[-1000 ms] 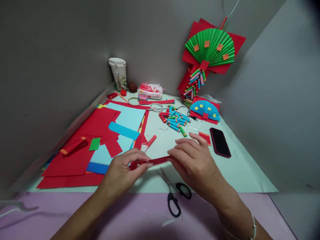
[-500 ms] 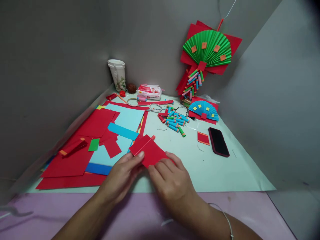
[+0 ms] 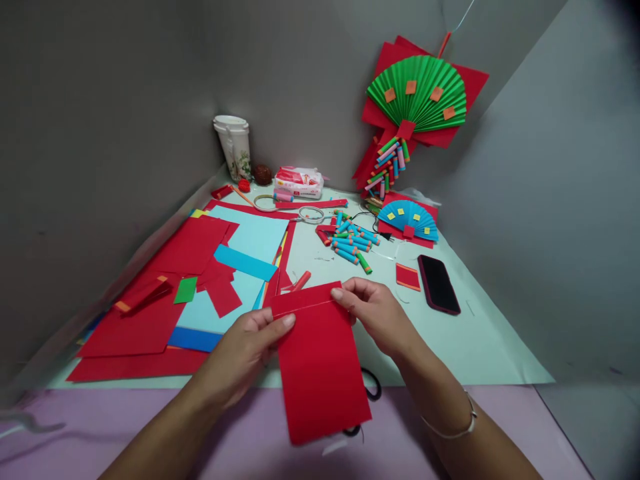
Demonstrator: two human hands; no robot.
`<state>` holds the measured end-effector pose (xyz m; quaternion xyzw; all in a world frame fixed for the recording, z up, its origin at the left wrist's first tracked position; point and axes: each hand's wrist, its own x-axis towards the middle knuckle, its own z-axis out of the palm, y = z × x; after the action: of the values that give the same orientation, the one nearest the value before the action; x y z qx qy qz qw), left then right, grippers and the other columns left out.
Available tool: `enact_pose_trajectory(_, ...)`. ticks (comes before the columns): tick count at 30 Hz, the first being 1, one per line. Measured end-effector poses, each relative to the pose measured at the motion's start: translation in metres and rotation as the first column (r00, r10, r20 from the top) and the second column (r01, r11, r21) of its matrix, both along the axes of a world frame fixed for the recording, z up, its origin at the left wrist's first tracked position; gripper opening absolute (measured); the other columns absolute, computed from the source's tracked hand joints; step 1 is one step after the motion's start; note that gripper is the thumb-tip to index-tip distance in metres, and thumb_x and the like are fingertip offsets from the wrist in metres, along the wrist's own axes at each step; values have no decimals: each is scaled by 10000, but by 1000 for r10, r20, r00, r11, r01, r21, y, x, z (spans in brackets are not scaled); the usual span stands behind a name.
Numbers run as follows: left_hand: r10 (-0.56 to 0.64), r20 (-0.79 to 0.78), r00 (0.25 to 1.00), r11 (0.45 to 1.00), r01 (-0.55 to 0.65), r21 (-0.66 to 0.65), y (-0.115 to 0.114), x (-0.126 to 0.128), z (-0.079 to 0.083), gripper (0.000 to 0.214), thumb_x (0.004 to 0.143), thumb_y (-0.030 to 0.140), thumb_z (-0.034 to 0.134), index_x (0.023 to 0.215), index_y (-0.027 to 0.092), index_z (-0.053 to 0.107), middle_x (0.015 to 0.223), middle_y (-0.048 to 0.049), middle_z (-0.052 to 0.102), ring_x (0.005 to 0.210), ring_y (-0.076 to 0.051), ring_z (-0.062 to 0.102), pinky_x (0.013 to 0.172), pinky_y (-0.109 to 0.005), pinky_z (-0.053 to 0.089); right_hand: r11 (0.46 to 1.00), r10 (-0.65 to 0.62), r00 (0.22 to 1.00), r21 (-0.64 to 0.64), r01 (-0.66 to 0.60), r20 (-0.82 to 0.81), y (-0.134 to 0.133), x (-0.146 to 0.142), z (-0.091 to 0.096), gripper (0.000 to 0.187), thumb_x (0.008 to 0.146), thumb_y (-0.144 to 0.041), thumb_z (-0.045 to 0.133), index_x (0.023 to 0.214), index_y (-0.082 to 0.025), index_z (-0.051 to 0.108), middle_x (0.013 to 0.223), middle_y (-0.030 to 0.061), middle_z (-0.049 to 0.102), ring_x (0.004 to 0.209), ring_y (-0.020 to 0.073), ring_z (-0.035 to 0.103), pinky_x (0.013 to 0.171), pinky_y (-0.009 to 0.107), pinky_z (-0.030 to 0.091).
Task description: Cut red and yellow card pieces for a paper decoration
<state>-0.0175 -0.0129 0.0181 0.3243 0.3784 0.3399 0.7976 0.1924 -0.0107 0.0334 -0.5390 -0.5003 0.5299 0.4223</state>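
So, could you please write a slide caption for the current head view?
Left fingers and right fingers hold a red sheet, with scissors mostly hidden behind it and a green fan hanging beyond.

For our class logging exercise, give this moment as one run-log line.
left hand: holding red paper, left edge | right hand: holding upper right corner | paper: pale line near top | scissors: partly hidden behind paper
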Motion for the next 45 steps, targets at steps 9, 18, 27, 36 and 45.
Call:
enact_pose_trajectory(9, 148, -108, 983, 989, -148, 6, 9, -2, -5, 319, 787, 382, 745, 1001, 153, 687, 889, -93, 774, 726, -242, 724, 653, -340, 550, 997, 26, 994, -74, -34, -109, 2, -6, -16, 303, 784, -462, 733, 764, -177, 634, 689, -15, 623, 609, 118, 541, 574, 232, 420)
enact_pose_trajectory(18, 132, -166, 977, 988, -116, 101, 8, -5, -17, 350, 793, 466, 721, 893, 136, 664, 791, -90, 758, 676, -235, 714, 613, -321, 543, 991, 34, 995, -124, -46, -99, -2, -15, -19, 303, 743, -443, 755, 759, -158, 653, 705, 21, 670, 613, 147, 597, 568, 255, 459)
enact_pose_trajectory(27, 132, -151, 980, 990, -122, 75, 11, -3, -13, 355, 742, 426, 780, 888, 135, 640, 827, -109, 768, 686, -247, 724, 628, -331, 569, 989, 4, 988, -144, -26, -153, -2, -18, -20, 316, 725, -439, 763, 768, -149, 643, 713, 27, 673, 632, 163, 617, 577, 265, 482)
enact_pose_trajectory(36, 150, -164, 975, 988, -143, 51, 13, -6, -15, 311, 756, 378, 775, 898, 132, 650, 807, -106, 768, 682, -247, 731, 598, -314, 583, 983, 128, 989, -124, -135, -68, 4, -8, -20, 277, 798, -435, 681, 807, -161, 648, 754, 32, 673, 666, 158, 615, 623, 274, 475)
enact_pose_trajectory(45, 389, -204, 898, 921, -379, 89, 33, -25, -13, 269, 705, 301, 801, 900, 182, 659, 786, -48, 760, 631, -213, 722, 500, -263, 563, 953, 241, 601, -69, -295, 762, -40, 7, -6, 158, 795, -291, 713, 868, -210, 598, 824, 14, 634, 725, 186, 563, 641, 303, 410)
